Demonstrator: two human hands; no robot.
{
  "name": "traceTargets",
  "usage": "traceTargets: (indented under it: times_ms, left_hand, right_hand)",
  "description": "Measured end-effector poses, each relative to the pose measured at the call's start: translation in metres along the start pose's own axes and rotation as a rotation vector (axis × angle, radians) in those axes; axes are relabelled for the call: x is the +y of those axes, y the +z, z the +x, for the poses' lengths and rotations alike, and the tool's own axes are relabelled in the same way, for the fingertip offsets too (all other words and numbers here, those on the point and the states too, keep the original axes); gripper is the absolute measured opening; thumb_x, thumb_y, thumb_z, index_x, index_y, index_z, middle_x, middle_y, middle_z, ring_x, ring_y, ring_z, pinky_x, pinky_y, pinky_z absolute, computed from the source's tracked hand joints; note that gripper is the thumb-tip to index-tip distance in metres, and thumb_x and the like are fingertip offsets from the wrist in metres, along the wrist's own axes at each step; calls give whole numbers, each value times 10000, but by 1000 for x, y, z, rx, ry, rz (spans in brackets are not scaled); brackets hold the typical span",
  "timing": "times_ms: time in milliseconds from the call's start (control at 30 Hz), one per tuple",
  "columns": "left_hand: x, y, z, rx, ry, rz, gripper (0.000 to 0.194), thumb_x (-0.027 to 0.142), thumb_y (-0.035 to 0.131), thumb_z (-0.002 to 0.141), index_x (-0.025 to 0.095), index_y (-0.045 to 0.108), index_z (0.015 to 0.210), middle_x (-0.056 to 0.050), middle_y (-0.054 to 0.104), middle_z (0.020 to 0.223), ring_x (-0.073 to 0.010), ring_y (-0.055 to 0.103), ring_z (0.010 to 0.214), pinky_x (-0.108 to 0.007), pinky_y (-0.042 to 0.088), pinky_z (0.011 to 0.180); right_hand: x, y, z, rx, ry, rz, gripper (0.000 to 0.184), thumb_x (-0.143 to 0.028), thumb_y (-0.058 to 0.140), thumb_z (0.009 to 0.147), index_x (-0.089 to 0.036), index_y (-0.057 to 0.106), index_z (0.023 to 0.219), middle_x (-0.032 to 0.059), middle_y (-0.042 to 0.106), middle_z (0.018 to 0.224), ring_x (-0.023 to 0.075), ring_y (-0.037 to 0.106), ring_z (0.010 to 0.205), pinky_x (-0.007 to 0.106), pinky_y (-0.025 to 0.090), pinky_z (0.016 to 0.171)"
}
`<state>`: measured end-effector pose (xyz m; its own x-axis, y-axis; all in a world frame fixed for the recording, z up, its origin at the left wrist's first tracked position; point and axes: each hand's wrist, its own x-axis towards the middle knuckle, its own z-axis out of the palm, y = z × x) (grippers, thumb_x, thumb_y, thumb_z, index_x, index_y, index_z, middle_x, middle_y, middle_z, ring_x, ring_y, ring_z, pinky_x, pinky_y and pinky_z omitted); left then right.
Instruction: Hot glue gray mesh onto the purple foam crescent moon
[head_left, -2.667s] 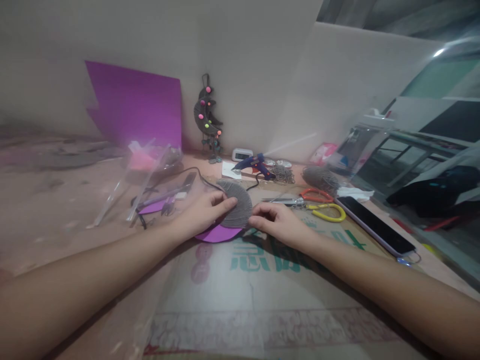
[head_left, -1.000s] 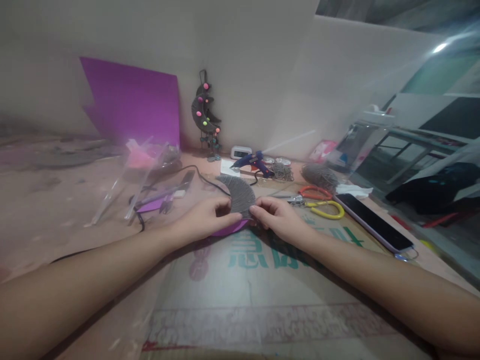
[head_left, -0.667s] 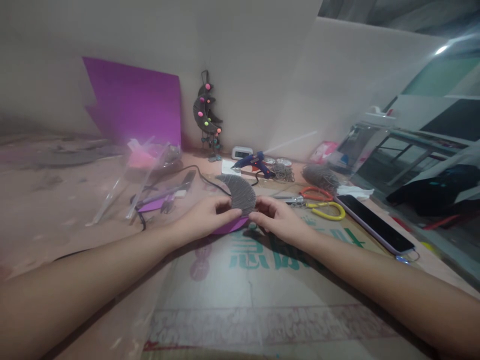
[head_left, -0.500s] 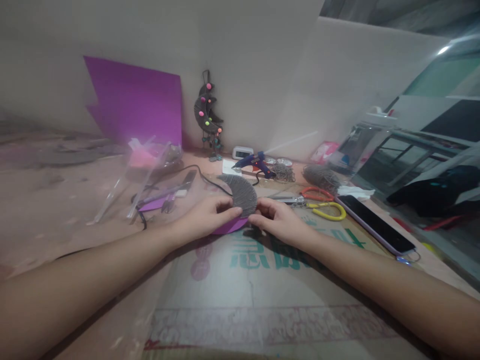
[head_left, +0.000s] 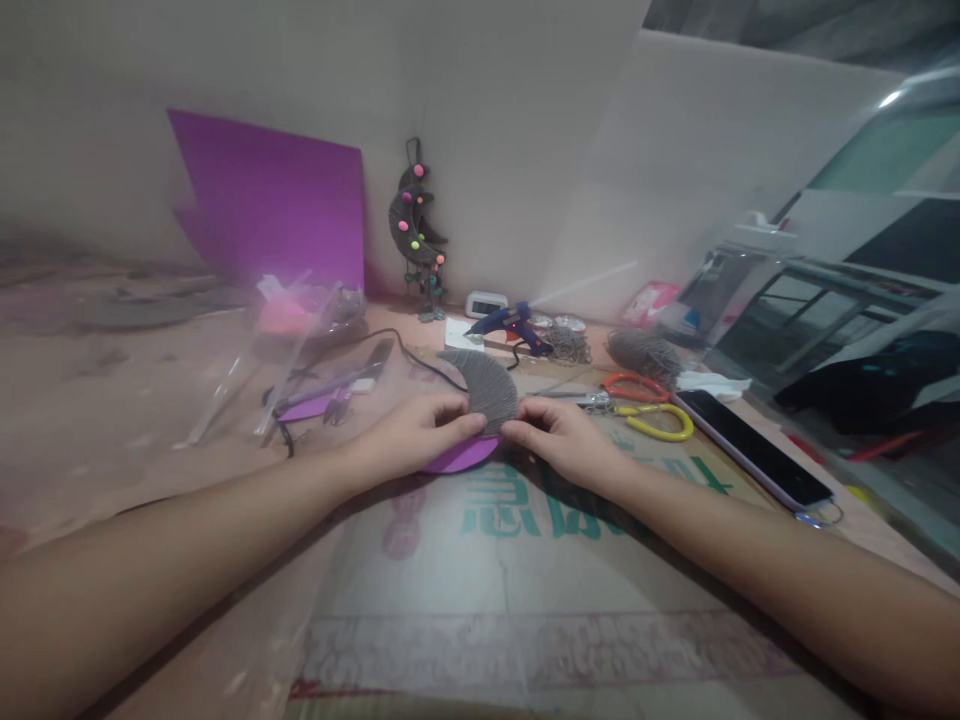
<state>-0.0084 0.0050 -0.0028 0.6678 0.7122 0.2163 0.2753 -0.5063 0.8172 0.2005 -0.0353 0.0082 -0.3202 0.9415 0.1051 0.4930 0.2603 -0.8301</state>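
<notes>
Hands [head_left: 416, 432] [head_left: 561, 435] hold a crescent [head_left: 493, 393], string-wound grey above, plain purple below

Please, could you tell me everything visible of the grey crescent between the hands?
The grey crescent looks wound in fine yarn, with smooth purple surface showing at its near end. Its pointed far tip curves left. The left hand holds it, thumb on top; the right hand is at its right edge, contact unclear.

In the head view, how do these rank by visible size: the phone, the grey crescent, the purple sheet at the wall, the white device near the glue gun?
1. Purple sheet
2. Phone
3. Grey crescent
4. White device
Apparent size only; the last sits farther back.
</notes>
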Motion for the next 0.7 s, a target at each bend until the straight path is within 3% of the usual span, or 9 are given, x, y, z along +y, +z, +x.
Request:
traceTargets:
  times_ms: [200, 367, 500, 567, 700]
  left_hand:
    - [0, 1, 0, 0, -4, 16, 366, 477, 449, 875, 161, 580, 746, 14, 526, 694, -132, 476, 661, -235, 347, 592]
    - [4, 3, -2, 36, -67, 65, 397, 488, 451, 869, 179, 456, 618, 41, 425, 561, -105, 414, 531, -225, 297, 493]
    - [3, 3, -2, 59, -119, 22, 392, 506, 461, 858, 186, 443, 632, 49, 409, 537, -94, 387, 479, -219, 270, 445]
    - [3, 2, -1, 64, -134, -28, 395, 517, 462, 855, 185, 441, 642, 52, 408, 546, -87, 374, 469, -215, 262, 436]
    - [4, 0, -1, 99, -189, -67, 427, 554, 461, 847, 189, 406, 632, 57, 392, 543, -82, 363, 450, -211, 251, 420]
  right_hand:
    - [0, 1, 0, -21, 21, 125, 290, -427, 575, 823, -165, 554, 699, -32, 508, 590, 96, 465, 532, 217, 384, 512]
    - [0, -2, -1, -49, -69, 111, 401, -525, 505, 861, -161, 540, 694, -16, 501, 632, 93, 451, 566, 211, 363, 526]
    - [0, -3, -1, -42, -81, 165, 493, -604, 409, 880, -157, 545, 721, -18, 481, 607, 90, 421, 535, 215, 351, 507]
    - [1, -3, 0, 17, -74, 199, 479, -587, 386, 897, -154, 580, 827, -16, 500, 625, 94, 430, 535, 217, 363, 507]
    - [7, -6, 5, 282, -81, 84, 347, -484, 474, 892, -174, 629, 896, 1, 578, 722, 104, 491, 590, 218, 389, 538]
